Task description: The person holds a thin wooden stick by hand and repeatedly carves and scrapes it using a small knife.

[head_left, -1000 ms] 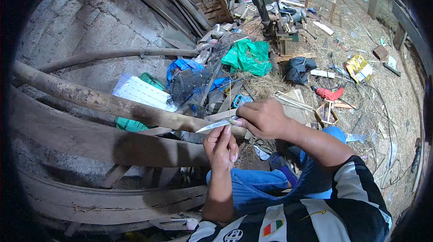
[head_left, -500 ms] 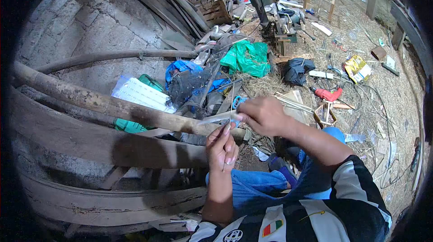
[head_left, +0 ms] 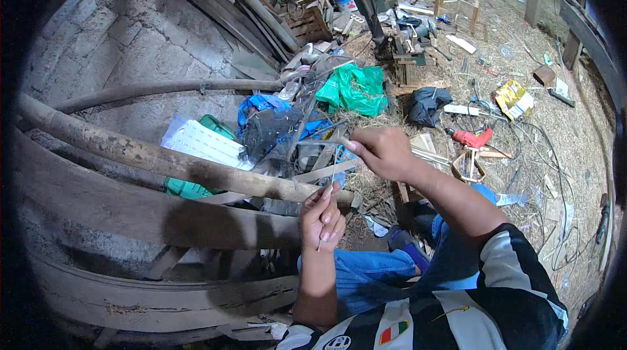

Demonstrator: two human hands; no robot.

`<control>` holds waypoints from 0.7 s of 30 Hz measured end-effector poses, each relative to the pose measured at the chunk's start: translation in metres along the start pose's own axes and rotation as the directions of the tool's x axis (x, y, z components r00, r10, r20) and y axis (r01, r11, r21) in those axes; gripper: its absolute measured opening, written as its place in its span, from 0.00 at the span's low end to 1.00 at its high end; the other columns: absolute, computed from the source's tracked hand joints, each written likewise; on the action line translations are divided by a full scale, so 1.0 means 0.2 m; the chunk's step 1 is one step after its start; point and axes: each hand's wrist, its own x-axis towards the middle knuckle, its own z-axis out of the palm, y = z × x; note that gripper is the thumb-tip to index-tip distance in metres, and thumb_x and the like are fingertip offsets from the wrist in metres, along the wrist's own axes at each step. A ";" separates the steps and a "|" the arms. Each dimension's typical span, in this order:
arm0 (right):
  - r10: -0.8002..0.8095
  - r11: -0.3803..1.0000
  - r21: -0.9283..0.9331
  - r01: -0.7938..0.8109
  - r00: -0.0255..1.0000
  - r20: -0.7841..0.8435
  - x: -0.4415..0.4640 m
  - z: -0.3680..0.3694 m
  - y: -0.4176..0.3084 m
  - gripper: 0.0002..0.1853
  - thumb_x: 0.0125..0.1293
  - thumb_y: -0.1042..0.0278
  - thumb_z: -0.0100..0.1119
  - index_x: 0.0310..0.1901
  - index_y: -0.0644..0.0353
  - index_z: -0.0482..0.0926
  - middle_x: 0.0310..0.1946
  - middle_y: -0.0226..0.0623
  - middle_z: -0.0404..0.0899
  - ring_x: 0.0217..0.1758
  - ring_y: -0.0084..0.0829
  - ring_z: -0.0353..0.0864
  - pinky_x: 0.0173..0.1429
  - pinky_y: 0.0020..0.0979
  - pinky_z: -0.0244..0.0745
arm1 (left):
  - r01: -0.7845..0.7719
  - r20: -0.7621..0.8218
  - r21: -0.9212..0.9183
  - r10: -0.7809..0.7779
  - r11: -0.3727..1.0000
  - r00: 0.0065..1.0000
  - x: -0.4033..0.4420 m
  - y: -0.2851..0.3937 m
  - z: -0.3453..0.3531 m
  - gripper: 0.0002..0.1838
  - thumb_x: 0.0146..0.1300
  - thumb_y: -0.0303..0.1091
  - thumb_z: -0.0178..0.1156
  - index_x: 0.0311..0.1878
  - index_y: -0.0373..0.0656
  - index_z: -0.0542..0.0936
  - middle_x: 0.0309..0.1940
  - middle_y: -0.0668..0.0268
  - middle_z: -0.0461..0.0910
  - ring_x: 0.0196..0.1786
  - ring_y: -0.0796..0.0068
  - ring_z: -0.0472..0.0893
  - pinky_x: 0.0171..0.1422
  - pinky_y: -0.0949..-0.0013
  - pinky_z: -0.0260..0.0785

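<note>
My left hand [head_left: 322, 219] is closed around a thin wooden stick [head_left: 335, 168], which stands nearly upright. Its lower end pokes out below my fingers. Above it, my right hand [head_left: 384, 153] is closed on a knife [head_left: 317, 143] whose handle is hidden in my fist. The narrow blade points left and crosses the stick near its upper end, with my right thumb close to the crossing.
A bamboo pole [head_left: 150, 154] and wooden planks [head_left: 130, 213] run along the left. Ahead lie a green plastic bag [head_left: 353, 90], a black bag [head_left: 428, 105] and a red power drill [head_left: 471, 137] with cables. Straw and wood scraps litter the ground.
My right hand has moved up with the knife, so the blade now crosses the stick higher, farther from my left hand. My left hand keeps its grip almost in place.
</note>
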 end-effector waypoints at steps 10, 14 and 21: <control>0.188 0.979 0.094 -0.179 0.978 -0.093 0.05 -0.04 0.06 0.21 0.75 0.45 0.49 0.37 0.54 0.82 0.26 0.46 0.82 0.33 0.53 0.82 0.34 0.52 0.74 | -0.096 -0.137 0.178 0.122 0.979 0.983 -0.04 0.00 0.02 0.16 0.76 0.30 0.49 0.59 0.32 0.78 0.18 0.68 0.72 0.08 0.83 0.60 0.13 0.77 0.56; -0.033 0.997 0.071 0.040 0.995 -0.098 -0.03 -0.01 -0.11 0.18 0.74 0.50 0.52 0.35 0.56 0.78 0.28 0.46 0.80 0.32 0.53 0.81 0.34 0.51 0.73 | -0.169 -0.223 0.378 0.267 0.910 0.938 -0.03 -0.01 0.09 0.14 0.74 0.30 0.55 0.55 0.33 0.81 0.18 0.68 0.74 0.08 0.84 0.60 0.13 0.77 0.56; -0.292 0.955 -0.040 0.292 0.956 0.025 -0.10 0.03 -0.18 0.11 0.69 0.55 0.57 0.37 0.54 0.78 0.27 0.38 0.78 0.29 0.44 0.81 0.32 0.45 0.74 | -0.247 -0.212 0.610 0.454 0.753 0.865 -0.02 -0.05 0.09 0.12 0.71 0.28 0.61 0.53 0.33 0.83 0.16 0.69 0.73 0.09 0.85 0.61 0.12 0.78 0.53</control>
